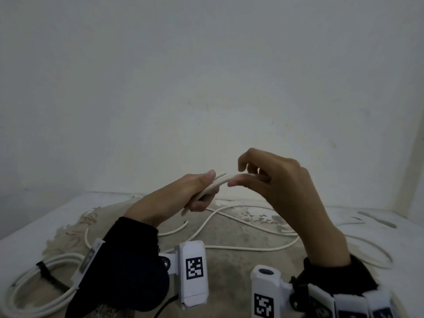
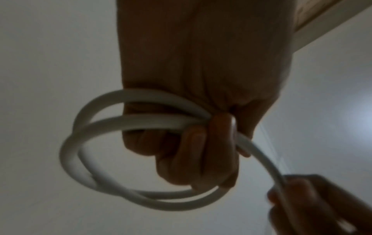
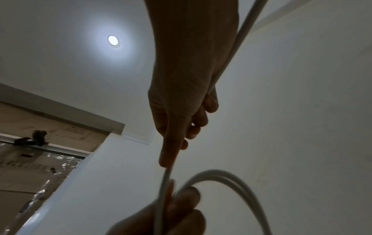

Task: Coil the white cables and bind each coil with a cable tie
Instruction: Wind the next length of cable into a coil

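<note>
My left hand (image 1: pixel 206 189) is raised above the table and grips a small coil of white cable (image 1: pixel 215 182). In the left wrist view two loops (image 2: pixel 68 147) hang from my left hand's (image 2: pixel 201 143) curled fingers. My right hand (image 1: pixel 238 176) is close to its right and pinches the strand leaving the coil. The right wrist view shows that strand (image 3: pixel 239 41) running along my right hand (image 3: pixel 181 135) down to the loops (image 3: pixel 241 182). The rest of the cable (image 1: pixel 229 247) trails loose over the table. A cable tie for this coil is not in view.
Another white coil (image 1: pixel 27 278), bound with a black tie (image 1: pixel 43 269), lies at the near left of the table. A patterned mat (image 1: pixel 229 235) covers the table's middle. A plain wall stands close behind. More loose cable (image 1: pixel 378 255) loops at the right.
</note>
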